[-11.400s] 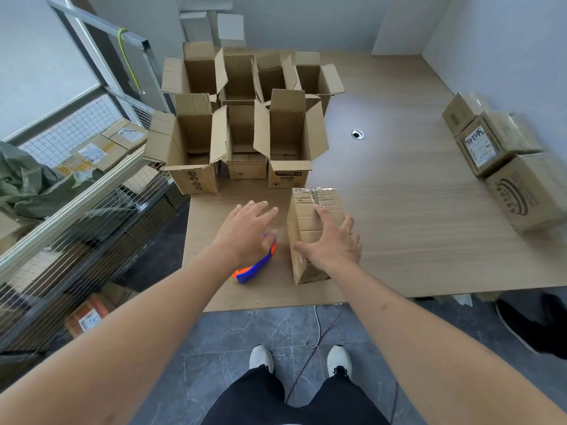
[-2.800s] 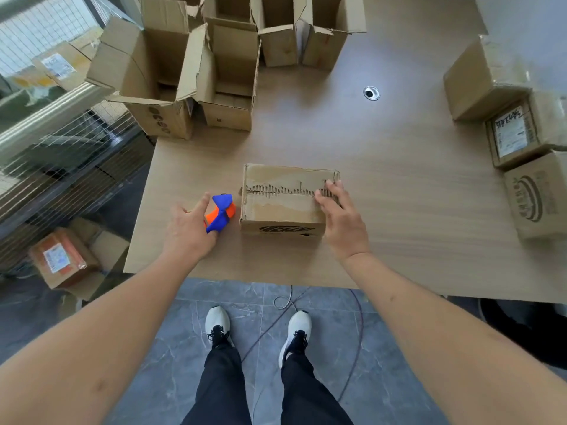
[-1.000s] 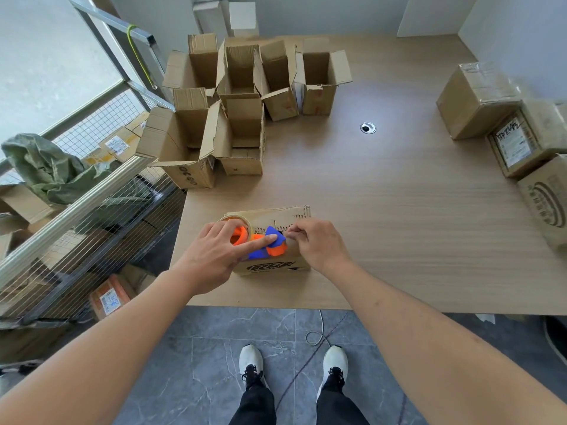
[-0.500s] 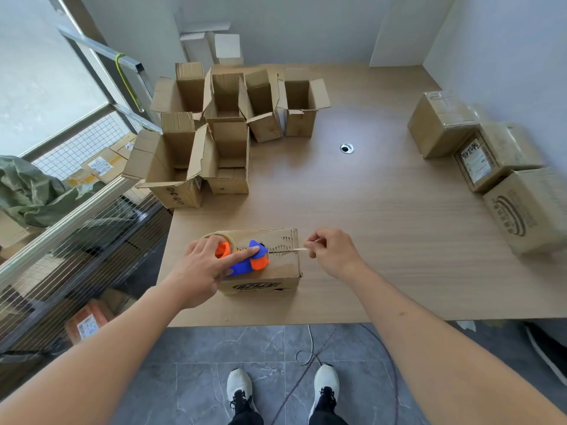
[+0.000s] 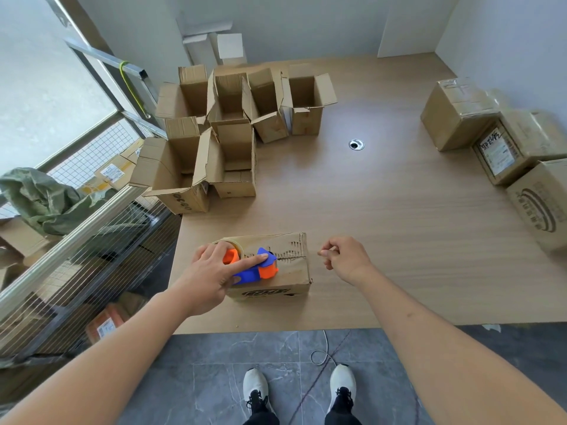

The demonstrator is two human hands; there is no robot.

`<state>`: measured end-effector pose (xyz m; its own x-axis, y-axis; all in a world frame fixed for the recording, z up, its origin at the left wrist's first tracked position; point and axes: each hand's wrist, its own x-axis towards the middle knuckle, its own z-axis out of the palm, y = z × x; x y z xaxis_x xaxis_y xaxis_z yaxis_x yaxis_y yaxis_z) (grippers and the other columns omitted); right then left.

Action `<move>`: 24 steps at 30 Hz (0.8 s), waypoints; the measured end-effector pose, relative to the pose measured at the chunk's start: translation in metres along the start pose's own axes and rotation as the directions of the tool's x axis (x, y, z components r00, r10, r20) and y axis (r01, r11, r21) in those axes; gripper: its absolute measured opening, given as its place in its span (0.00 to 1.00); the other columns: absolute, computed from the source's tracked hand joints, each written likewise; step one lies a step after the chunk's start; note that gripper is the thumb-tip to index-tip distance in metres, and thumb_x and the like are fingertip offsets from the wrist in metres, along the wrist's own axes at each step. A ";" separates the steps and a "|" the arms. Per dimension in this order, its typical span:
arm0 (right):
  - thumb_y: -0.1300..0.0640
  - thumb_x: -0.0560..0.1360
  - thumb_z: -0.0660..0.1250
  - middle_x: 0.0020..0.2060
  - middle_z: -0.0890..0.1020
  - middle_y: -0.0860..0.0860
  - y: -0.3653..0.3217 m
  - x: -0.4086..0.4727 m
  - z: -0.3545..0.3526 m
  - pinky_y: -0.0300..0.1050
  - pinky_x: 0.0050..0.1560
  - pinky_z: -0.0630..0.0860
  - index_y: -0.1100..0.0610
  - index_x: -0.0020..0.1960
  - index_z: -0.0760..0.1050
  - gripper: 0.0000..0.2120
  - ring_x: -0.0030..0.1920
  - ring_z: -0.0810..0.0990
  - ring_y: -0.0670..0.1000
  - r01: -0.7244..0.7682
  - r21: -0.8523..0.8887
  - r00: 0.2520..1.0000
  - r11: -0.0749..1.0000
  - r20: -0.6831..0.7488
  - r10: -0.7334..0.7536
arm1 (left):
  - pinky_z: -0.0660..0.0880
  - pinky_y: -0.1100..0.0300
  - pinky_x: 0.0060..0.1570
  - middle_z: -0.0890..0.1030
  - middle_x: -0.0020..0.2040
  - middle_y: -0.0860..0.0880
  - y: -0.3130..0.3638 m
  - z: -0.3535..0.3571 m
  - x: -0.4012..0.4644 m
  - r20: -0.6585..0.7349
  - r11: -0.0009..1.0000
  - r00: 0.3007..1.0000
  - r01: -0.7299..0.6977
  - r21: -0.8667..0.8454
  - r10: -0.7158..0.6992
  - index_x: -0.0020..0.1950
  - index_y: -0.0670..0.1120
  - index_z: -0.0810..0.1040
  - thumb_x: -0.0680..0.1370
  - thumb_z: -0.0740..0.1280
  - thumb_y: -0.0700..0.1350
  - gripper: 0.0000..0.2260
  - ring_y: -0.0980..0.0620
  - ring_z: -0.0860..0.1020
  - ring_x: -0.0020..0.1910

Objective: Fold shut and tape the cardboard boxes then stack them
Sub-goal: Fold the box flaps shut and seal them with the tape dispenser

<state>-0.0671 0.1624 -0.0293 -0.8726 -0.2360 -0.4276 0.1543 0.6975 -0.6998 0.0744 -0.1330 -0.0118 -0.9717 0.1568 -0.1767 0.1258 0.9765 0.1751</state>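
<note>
A small closed cardboard box (image 5: 291,273) lies near the front edge of the wooden table (image 5: 383,216). My left hand (image 5: 214,271) grips a blue and orange tape dispenser (image 5: 259,266) on top of the box, index finger stretched along it. My right hand (image 5: 345,257) is just right of the box, above the table, pinching the pulled end of clear tape (image 5: 322,252) between thumb and fingers. The strip itself is barely visible.
Several open cardboard boxes (image 5: 233,127) stand clustered at the back left of the table. Three closed boxes (image 5: 497,145) sit along the right edge by the wall. A cable hole (image 5: 356,144) marks the table's middle. A wire rack (image 5: 76,234) stands left.
My right hand has drawn the tape end further right, past the box's right edge. My left hand stays on the dispenser on the box.
</note>
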 end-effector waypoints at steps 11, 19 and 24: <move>0.50 0.80 0.68 0.44 0.86 0.45 0.017 0.012 0.050 0.52 0.51 0.81 0.45 0.52 0.82 0.04 0.47 0.84 0.53 -0.033 -0.003 0.998 0.999 -0.053 0.033 | 0.59 0.45 0.69 0.66 0.63 0.50 0.003 0.003 -0.001 -0.041 1.000 0.999 -0.008 0.017 0.009 0.78 0.75 0.50 0.83 0.64 0.46 0.35 0.45 0.67 0.63; 0.52 0.83 0.63 0.61 0.83 0.45 0.017 -0.001 0.063 0.48 0.57 0.75 0.41 0.73 0.71 0.20 0.64 0.79 0.55 -0.057 -0.012 0.974 0.998 -0.222 0.053 | 0.58 0.46 0.67 0.67 0.63 0.48 0.005 0.001 0.000 -0.061 1.000 0.998 -0.019 -0.006 0.018 0.77 0.76 0.48 0.83 0.64 0.46 0.36 0.46 0.64 0.62; 0.54 0.87 0.55 0.77 0.69 0.47 -0.007 -0.010 0.092 0.41 0.76 0.61 0.51 0.78 0.67 0.20 0.77 0.64 0.44 0.193 0.211 0.954 0.958 -0.270 -0.133 | 0.53 0.49 0.68 0.65 0.63 0.49 0.003 -0.002 0.002 -0.031 1.000 0.999 -0.019 -0.013 0.019 0.76 0.78 0.44 0.84 0.59 0.48 0.34 0.45 0.63 0.63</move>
<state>-0.0166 0.0975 -0.0726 -0.9778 -0.1347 -0.1604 0.0773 0.4796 -0.8741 0.0721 -0.1304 -0.0102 -0.9749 0.1706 -0.1433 0.1418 0.9712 0.1915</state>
